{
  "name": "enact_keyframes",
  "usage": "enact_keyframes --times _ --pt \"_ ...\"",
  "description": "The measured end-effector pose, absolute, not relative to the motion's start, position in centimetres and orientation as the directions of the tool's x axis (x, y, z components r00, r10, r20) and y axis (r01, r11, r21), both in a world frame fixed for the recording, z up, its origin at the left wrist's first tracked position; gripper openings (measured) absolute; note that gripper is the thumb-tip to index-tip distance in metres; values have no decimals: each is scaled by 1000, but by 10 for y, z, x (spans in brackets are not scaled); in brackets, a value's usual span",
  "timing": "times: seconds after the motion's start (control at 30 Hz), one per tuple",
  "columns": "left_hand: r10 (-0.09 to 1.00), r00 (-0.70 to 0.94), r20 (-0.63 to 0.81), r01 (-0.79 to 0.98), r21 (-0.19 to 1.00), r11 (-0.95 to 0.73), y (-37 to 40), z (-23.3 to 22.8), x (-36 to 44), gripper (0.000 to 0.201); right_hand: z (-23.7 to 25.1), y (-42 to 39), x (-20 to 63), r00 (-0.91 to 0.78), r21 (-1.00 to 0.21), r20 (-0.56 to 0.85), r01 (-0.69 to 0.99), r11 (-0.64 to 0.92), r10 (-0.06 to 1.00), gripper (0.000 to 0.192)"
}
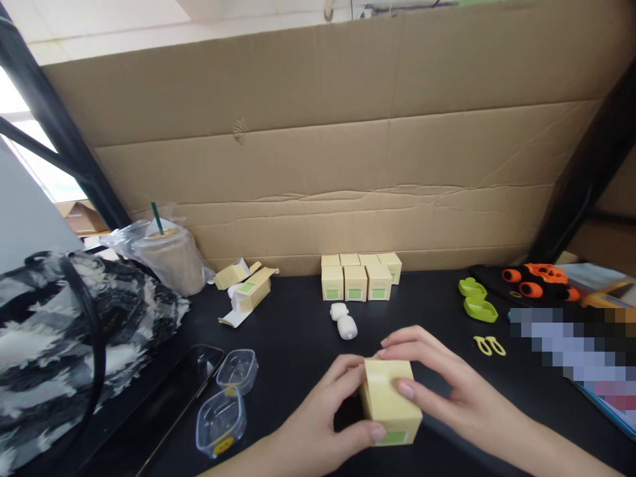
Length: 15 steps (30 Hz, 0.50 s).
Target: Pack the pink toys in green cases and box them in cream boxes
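Both my hands hold one small pale-yellow carton [389,399] with a green label, just above the black table near its front edge. My left hand [322,424] grips its left side and bottom. My right hand [447,384] rests on its top and right side. Behind it lie two small white capsule-shaped items [344,320]. Further back a group of several matching yellow cartons [358,275] stands in rows against the cardboard wall.
An open carton with a loose flap [248,293] lies at back left beside a bagged drink cup [169,255]. Two clear plastic shells [228,401], a phone [169,397] and a patterned bag [59,344] fill the left. Green clips [477,299], yellow hairpins [489,345] and an orange-black object [536,279] sit right.
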<state>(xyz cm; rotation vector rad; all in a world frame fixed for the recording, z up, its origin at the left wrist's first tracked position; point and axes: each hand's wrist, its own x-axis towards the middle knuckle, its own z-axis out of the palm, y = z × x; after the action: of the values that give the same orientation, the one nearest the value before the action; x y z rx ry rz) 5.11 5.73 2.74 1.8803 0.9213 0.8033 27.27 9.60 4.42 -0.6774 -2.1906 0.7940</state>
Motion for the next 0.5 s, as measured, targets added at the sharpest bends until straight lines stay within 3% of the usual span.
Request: enact_keyframes --times 0.13,0.27,0.5 --pt "882 447 149 190 948 -256 59 17 52 75 41 96 267 -601 -830 316 199 520 734 19" --pt "896 425 130 203 951 -234 57 19 54 64 40 96 263 -587 -877 255 193 439 768 24" --pt "892 443 93 207 957 -203 58 26 55 55 41 97 263 -589 -862 289 184 473 755 24"
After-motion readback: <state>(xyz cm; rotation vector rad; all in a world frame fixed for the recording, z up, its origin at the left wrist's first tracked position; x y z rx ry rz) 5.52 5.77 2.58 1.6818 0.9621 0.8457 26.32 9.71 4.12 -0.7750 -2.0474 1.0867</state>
